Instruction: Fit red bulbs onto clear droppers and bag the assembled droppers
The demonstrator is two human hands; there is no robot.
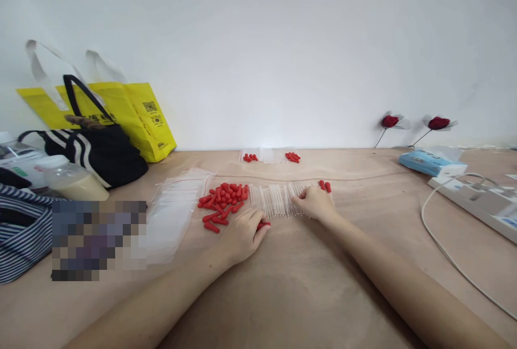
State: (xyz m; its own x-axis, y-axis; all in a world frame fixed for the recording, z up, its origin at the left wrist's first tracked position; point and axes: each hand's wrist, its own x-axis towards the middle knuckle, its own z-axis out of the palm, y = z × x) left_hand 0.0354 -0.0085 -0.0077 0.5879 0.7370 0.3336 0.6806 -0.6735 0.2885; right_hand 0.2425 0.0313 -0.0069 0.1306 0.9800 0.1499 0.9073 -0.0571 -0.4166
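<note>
My left hand (246,235) is closed with a red rubber dropper bulb (263,224) between thumb and fingers, low over the table. To its upper left lies a loose pile of red dropper bulbs (226,198). A row of clear glass dropper tubes (269,201) lies side by side in the middle. My right hand (317,203) reaches onto the right part of this row, its fingertips pinched on a tube; the exact grip is partly hidden. Just beyond that hand, two red bulbs (325,186) sit at the ends of clear tubes.
Clear zip bags (172,220) are stacked left of the pile. A filled bag (269,155) with red bulbs lies by the wall. At left stand a yellow bag (149,123), a black bag (100,155) and a bottle (76,179). Tissues (430,163) and a power strip (476,203) lie right.
</note>
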